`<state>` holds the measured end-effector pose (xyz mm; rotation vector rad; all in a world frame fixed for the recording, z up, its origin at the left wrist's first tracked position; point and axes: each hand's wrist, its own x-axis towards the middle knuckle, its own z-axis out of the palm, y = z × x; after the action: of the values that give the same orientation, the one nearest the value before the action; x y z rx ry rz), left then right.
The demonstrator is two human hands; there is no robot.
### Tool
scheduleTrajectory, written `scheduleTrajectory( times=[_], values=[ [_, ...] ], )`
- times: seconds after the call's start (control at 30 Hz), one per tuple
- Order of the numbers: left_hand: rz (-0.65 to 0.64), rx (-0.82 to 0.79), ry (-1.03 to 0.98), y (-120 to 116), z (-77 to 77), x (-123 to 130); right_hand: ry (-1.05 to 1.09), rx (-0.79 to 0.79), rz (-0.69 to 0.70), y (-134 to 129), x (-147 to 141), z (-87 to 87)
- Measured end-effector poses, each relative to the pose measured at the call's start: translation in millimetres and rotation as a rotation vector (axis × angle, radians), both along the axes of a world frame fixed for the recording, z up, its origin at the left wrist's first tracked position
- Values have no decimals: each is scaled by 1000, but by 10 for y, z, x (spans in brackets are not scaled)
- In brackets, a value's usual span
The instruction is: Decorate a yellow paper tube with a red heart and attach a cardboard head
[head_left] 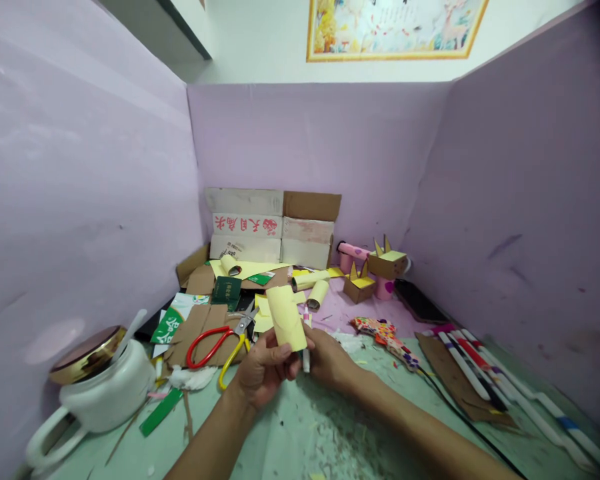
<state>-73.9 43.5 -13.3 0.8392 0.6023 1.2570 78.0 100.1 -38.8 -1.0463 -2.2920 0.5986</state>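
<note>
My left hand [269,365] grips a yellow paper-covered tube [286,319], its thumb across the lower end. The tube stands tilted in front of me. Just right of it, my right hand [327,357] is closed round a slim white marker [307,357], fingers partly hidden behind the tube. Scissors [227,340] with one red and one yellow handle lie open on brown cardboard to the left. Beyond my hands, more yellow tubes [319,294] lie on the table.
A white mug [107,390] with a gold-rimmed lid stands at left. Cardboard cat-eared boxes [359,287], a phone [420,301], a patterned corded tool [387,340] and several markers [467,363] are at right. A folded carton [275,227] stands at the back.
</note>
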Motion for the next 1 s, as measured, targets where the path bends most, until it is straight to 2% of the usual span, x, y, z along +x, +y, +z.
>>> scheduleTrajectory(
  times=[0.13,0.23,0.37,0.47,0.57,0.67,0.8,1.0],
  values=[
    [-8,-5,-18,30,-43,-24,148,-55,-55,63,69,-12],
    [-21,-13,4,14,-25,-18,223,-101,-125,67,341,10],
    [-15,-40,37,-31,33,27,267,-108,-225,-80,1030,61],
    [-27,-97,68,-70,41,93,256,-92,-372,-269,1642,126],
    [-18,-165,119,-122,3,179,72,-28,-593,-488,2174,252],
    [-10,-245,187,-157,-55,258,-106,26,-733,-673,2541,396],
    [-10,-348,266,-177,-99,337,-234,27,-799,-749,2763,443],
    [-29,-357,351,-189,-138,369,-349,24,-778,-590,2805,282]
  ],
)
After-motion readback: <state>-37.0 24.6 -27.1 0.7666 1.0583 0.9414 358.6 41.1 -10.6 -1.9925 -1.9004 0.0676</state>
